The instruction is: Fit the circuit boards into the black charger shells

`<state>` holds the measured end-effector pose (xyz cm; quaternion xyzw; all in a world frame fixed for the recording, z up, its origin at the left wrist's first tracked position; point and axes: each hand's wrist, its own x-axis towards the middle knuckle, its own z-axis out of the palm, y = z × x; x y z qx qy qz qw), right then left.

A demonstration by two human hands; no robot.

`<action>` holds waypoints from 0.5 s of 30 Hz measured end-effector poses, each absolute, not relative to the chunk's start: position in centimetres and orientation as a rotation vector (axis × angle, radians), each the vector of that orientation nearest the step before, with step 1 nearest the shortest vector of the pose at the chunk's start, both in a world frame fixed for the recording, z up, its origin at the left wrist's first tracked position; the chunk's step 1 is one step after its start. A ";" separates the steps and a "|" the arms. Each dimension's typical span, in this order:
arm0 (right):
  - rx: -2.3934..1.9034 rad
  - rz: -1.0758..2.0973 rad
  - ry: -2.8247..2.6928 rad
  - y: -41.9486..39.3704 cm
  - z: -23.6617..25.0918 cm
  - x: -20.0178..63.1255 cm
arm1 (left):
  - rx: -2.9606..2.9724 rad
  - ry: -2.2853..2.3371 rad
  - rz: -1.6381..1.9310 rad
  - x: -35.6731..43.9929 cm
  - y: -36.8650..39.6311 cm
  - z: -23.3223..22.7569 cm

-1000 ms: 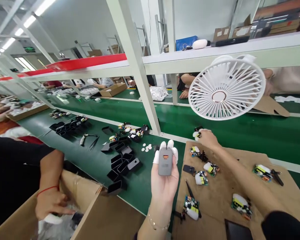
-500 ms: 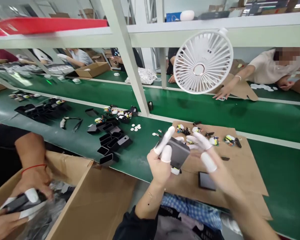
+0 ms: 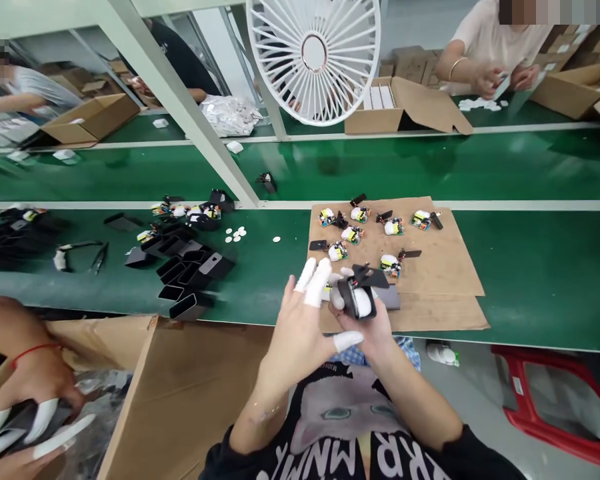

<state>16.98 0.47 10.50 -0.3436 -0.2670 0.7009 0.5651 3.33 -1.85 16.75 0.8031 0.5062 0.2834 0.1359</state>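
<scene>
My right hand [image 3: 380, 333] grips a small black casing [image 3: 349, 299] with a white part [image 3: 363, 303] showing in its opening. A black flat end piece [image 3: 373, 276] sticks out above it. Just left of the casing, my left hand [image 3: 300, 333] is open, its fingers stretched and thumb apart, with white finger cots on the tips. Beyond both hands, several small circuit boards [image 3: 391, 265] with white and yellow parts and black end pieces lie on a cardboard sheet [image 3: 450, 267]. A dark grey casing [image 3: 392, 297] lies partly hidden behind my right hand.
Empty black casings [image 3: 195, 267] are heaped at left, near cutting pliers [image 3: 80, 253] and white round stickers [image 3: 236, 235]. A white fan [image 3: 314, 53] hangs ahead. Another person's hands [image 3: 35, 393] work in a cardboard box [image 3: 145, 387] at lower left. A red stool [image 3: 555, 400] stands right.
The black casing has passed from my left hand to my right, and a white part now shows inside it. My left hand has opened. The view has swung right and down.
</scene>
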 end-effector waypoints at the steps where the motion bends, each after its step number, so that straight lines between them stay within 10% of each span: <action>1: -0.821 1.637 -0.628 0.1 10.4 16.8 | 2.313 1.472 0.811 4.0 -1.5 16.0; 15: -1.045 1.535 -0.857 -1.1 11.0 19.9 | 2.299 1.603 0.998 7.6 -0.5 12.1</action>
